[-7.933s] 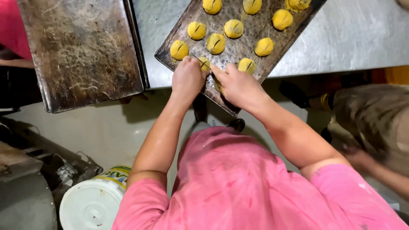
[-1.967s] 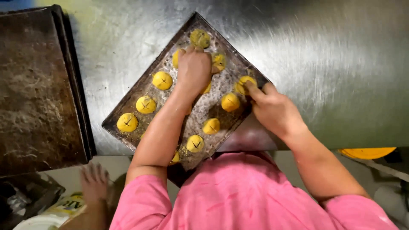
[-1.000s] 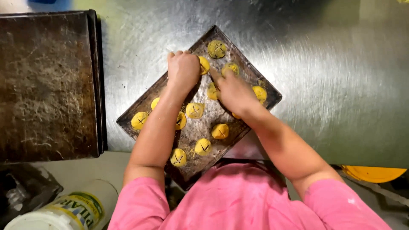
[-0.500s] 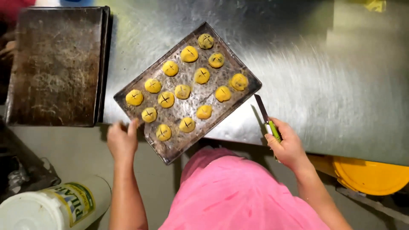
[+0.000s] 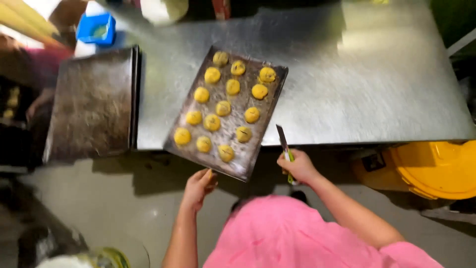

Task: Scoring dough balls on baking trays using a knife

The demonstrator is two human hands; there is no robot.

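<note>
Nearest the camera: pink shirt [image 5: 307, 233] of the person, both forearms reaching forward.

Left hand [image 5: 199, 184]: fingers curled loosely, held just below the near edge of the baking tray [image 5: 237, 166]. It looks close to the rim; whether it touches cannot be told. Nothing clearly in its hold.

Right hand [image 5: 297, 167]: closed round the green handle of a knife [image 5: 283, 143]. Blade points away from the person, its tip lying over the near edge of the metal table [image 5: 367, 89], just beside the tray's right edge.

Baking tray: dark, worn, set at a slant on the table, its near corner hanging over the table edge. On it, thirteen or so round yellow dough pieces [image 5: 223, 107] in rough rows, some with dark cuts on top.

Left of it, apart: a second dark tray [image 5: 91, 104], bare, also overhanging the edge.

Right, below table level: yellow bin [image 5: 436, 168].

Far left corner: blue container [image 5: 95, 29], blurred.
</note>
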